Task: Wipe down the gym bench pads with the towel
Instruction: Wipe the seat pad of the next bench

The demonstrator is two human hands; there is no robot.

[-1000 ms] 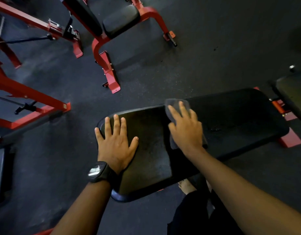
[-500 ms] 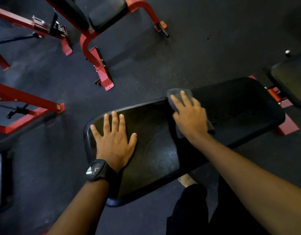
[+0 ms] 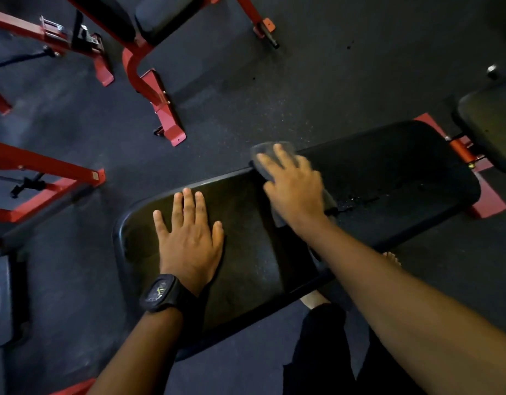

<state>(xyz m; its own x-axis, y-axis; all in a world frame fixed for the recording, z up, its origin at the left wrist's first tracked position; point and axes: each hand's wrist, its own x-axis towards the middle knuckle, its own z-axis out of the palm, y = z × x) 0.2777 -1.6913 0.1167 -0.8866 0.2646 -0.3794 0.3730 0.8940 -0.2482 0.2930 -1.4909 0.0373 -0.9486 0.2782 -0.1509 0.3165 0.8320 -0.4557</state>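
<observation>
A long black bench pad (image 3: 388, 178) runs across the middle of the view. My left hand (image 3: 189, 238) lies flat on its near left end, fingers straight and spread, a black watch on the wrist. My right hand (image 3: 296, 186) presses a grey towel (image 3: 264, 152) onto the pad's far edge with straight fingers. The towel's far end sticks out past my fingertips, and most of it is hidden under the palm. Small wet specks show on the pad to the right of the towel.
A second black pad (image 3: 491, 121) sits at the far right, joined by a red frame (image 3: 488, 195). Red machine frames (image 3: 152, 89) and another padded bench (image 3: 160, 12) stand on the dark rubber floor at the top left. My bare foot (image 3: 314, 299) shows under the bench.
My right hand with the towel has slid a little toward the pad's far edge. My left hand stays flat on the pad. The view has shifted slightly.
</observation>
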